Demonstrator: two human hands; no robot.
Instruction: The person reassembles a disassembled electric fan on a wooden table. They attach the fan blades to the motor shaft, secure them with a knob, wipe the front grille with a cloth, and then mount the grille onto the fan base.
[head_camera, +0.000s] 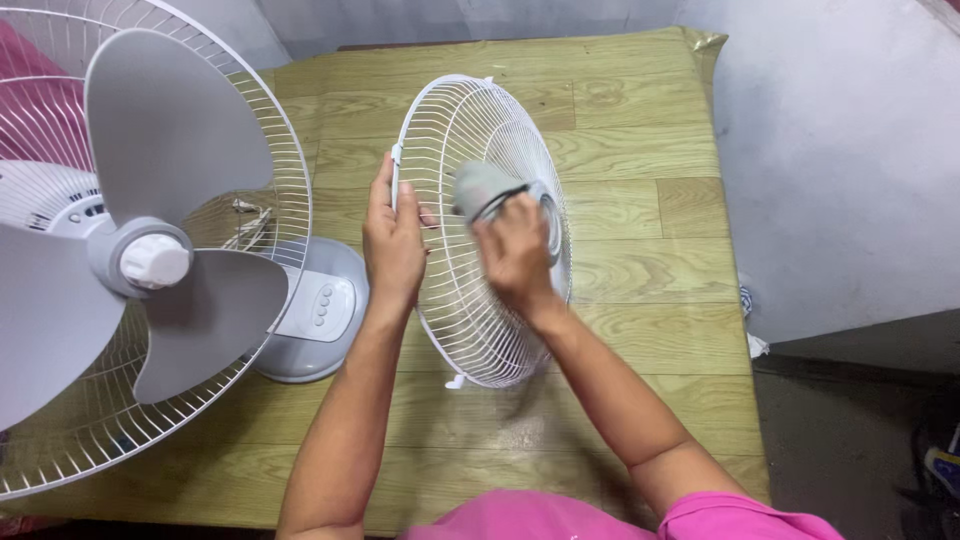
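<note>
A: Underneath?
B: A table (640, 150) with a wood-look cover, yellow-green, shiny at the far right corner.

A: Around the table?
B: A grey wall to the right, dark floor down by the right edge. A bit of pink cloth (30, 90) past the left edge.

A: On the table?
B: A white fan (150, 260) at the left edge, front guard off, three grey blades bare, round base (320, 310) with buttons near the middle. A loose white wire fan guard (480, 130) in the middle, tipped up on its rim, not flat.

A: Left hand (393, 245)?
B: Closed on the left rim of the guard, thumb up along the wire, holding it up.

A: Right hand (515, 250)?
B: Inside the guard's dish, fingers shut around a grey cloth (480, 188), pressed on the wires near the hub ring. A bit blurry.

A: Anything else?
B: A pale cord (245, 225) behind the fan's rear cage. Pink shirt (560, 518) at the near edge.
</note>
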